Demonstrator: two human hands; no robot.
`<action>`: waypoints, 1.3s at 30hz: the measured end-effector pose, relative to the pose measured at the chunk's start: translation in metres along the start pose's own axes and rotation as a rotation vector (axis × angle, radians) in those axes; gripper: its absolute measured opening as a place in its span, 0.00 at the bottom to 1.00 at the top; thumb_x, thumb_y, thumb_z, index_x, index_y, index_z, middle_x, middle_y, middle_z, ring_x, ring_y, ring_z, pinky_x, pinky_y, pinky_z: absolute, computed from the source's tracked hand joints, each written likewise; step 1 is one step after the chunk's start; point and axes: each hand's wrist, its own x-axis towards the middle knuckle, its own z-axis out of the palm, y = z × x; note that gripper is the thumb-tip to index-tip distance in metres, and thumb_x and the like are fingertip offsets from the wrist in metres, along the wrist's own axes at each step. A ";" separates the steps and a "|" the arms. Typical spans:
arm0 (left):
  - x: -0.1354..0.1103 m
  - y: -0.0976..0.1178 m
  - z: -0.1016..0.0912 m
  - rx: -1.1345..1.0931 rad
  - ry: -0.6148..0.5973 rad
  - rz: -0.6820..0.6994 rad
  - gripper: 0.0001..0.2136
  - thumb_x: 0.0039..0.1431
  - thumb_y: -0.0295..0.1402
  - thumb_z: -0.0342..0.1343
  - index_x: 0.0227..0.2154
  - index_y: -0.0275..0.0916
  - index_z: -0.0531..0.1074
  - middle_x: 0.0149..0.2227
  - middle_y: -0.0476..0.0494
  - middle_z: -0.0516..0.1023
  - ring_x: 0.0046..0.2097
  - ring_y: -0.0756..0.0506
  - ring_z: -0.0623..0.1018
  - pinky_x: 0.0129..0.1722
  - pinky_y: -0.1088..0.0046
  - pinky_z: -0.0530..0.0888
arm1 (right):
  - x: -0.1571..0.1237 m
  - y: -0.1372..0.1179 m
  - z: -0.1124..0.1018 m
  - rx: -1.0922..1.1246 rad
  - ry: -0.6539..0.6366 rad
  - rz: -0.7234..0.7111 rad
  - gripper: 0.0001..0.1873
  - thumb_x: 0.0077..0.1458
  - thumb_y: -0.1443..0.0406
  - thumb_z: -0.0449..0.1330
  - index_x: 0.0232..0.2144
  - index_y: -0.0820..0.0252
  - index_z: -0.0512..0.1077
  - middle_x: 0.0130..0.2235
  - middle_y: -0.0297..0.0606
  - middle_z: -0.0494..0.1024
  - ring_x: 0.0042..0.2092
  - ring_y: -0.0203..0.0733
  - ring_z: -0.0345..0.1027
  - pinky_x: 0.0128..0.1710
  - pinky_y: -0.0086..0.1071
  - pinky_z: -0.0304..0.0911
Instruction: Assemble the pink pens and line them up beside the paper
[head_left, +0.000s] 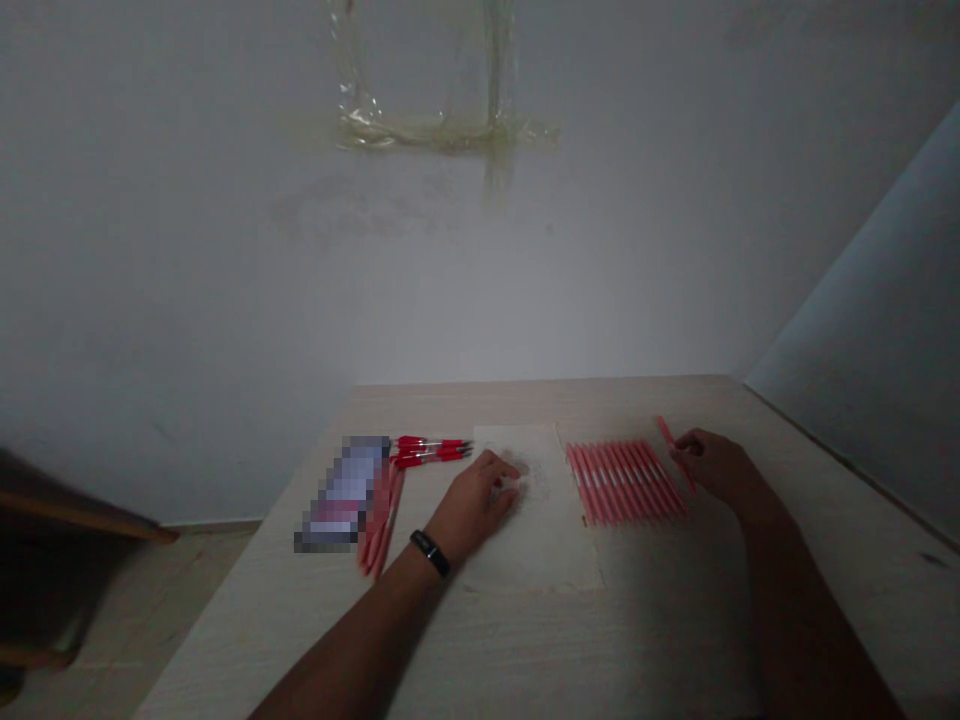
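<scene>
A row of several pink pens (626, 482) lies side by side on the table, each with a pale band around its middle. Just beyond its right end, my right hand (705, 460) pinches one more pink pen (664, 432), tilted like the others. My left hand (484, 500), with a black band on the wrist, rests over a pale sheet of paper (540, 560). Its fingers are curled, with thumb and forefinger close together; whatever is between them is too small to make out. Faint grey marks or tiny bits show on the paper beside the fingertips.
Left of my left hand lie several red pens (435, 455) with dark tips and a bundle of pink pens (382, 530). A phone (349, 490), blurred out, is beside them. The table (525, 660) meets a wall at the back; dark furniture (67, 560) stands at left.
</scene>
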 end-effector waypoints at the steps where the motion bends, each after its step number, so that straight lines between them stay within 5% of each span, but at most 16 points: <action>1: 0.000 0.000 0.000 0.005 -0.005 -0.007 0.09 0.61 0.30 0.55 0.43 0.40 0.75 0.44 0.42 0.74 0.41 0.47 0.75 0.42 0.70 0.71 | 0.001 0.006 0.001 -0.015 -0.037 0.018 0.09 0.52 0.61 0.59 0.30 0.61 0.76 0.31 0.43 0.80 0.32 0.42 0.73 0.31 0.31 0.59; 10: 0.000 -0.005 0.002 0.022 -0.018 0.008 0.09 0.60 0.30 0.55 0.43 0.40 0.75 0.43 0.42 0.74 0.41 0.47 0.75 0.41 0.72 0.71 | 0.004 0.024 0.011 -0.036 -0.221 0.020 0.10 0.52 0.60 0.61 0.30 0.60 0.79 0.34 0.44 0.81 0.34 0.44 0.75 0.33 0.32 0.62; 25: -0.001 -0.004 0.003 -0.004 -0.029 0.032 0.10 0.61 0.30 0.56 0.45 0.41 0.74 0.44 0.43 0.74 0.41 0.47 0.75 0.41 0.72 0.71 | 0.003 0.020 0.010 -0.048 -0.163 0.057 0.10 0.51 0.59 0.62 0.27 0.60 0.79 0.33 0.45 0.81 0.33 0.44 0.75 0.31 0.32 0.62; 39: -0.001 -0.003 0.003 -0.001 -0.041 0.035 0.10 0.62 0.33 0.55 0.45 0.41 0.74 0.44 0.43 0.73 0.40 0.47 0.74 0.40 0.72 0.71 | 0.005 0.020 0.011 -0.052 -0.237 0.033 0.09 0.52 0.61 0.62 0.31 0.60 0.79 0.33 0.43 0.81 0.34 0.43 0.75 0.33 0.31 0.63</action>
